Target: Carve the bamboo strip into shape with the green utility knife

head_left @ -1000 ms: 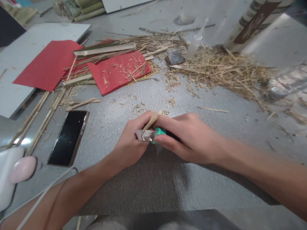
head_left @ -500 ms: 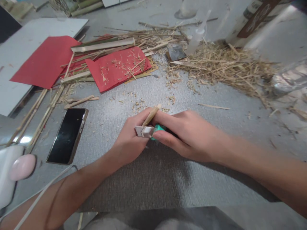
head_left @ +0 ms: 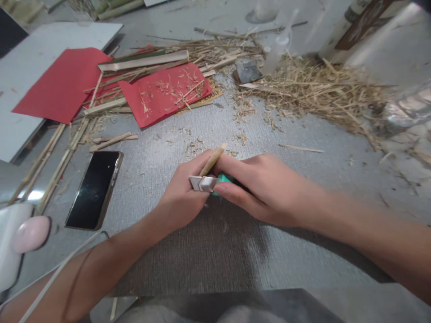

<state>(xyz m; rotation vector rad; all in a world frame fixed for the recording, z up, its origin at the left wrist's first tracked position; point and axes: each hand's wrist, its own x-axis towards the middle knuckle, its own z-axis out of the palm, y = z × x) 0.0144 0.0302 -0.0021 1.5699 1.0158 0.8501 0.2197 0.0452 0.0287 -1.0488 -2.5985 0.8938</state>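
Head view puts both of my hands at the middle of the frame, pressed close together over the grey textured mat (head_left: 208,251). My left hand (head_left: 183,197) is curled tight around a short bamboo stick (head_left: 212,160), whose pale tip pokes up and to the right out of my fist. My right hand (head_left: 266,188) is wrapped around a green-handled utility knife (head_left: 210,183); the silver blade end juts out to the left, lying across my left fingers and touching the stick low down. Both sets of fingers are closed on what they hold, and the two hands touch each other.

Left of my left forearm lies a dark phone (head_left: 93,189), screen up, well apart from the hands. Above it, small wood offcuts (head_left: 112,141) rest on the mat. In the upper left sit two red paper sheets (head_left: 161,96), the nearer one dusted with shavings, with long split bamboo strips (head_left: 144,61) laid over and beside them. A heap of straw-like shavings (head_left: 316,96) fills the upper right. At the lower left edge is a white object with a pink rounded part (head_left: 30,233).
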